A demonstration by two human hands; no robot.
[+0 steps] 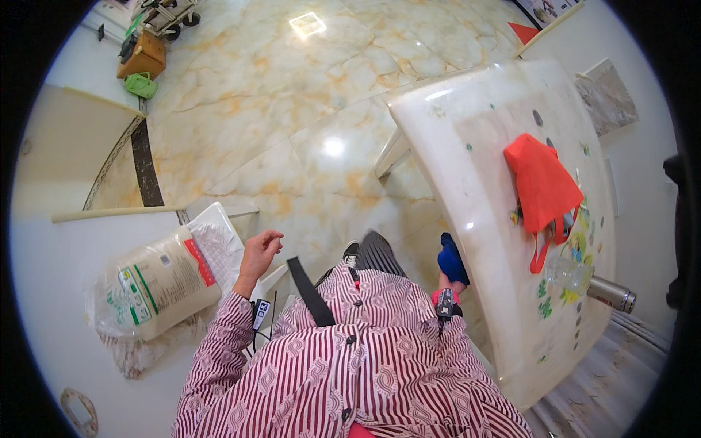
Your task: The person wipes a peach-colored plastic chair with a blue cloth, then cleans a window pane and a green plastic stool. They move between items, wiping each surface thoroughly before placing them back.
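My left hand (262,253) is raised in front of me at the left, fingers slightly curled, with nothing visible in it. Behind its wrist lies a large clear plastic sack (164,279) with a printed label. My right hand (446,282) is low beside the table edge and mostly hidden by a dark blue cloth (452,259), which it grips. A red fabric bag (542,183) with handles lies on the table (482,230). Near it are a clear glass jar or cup (569,274) and a steel thermos flask (612,294) lying on its side.
A white stool or chair (227,224) supports part of the sack. The table leg (393,153) stands on the marble-patterned floor (252,109). At the far left are a green watering can (141,85), a wooden box (143,55) and a wheeled cart (170,16).
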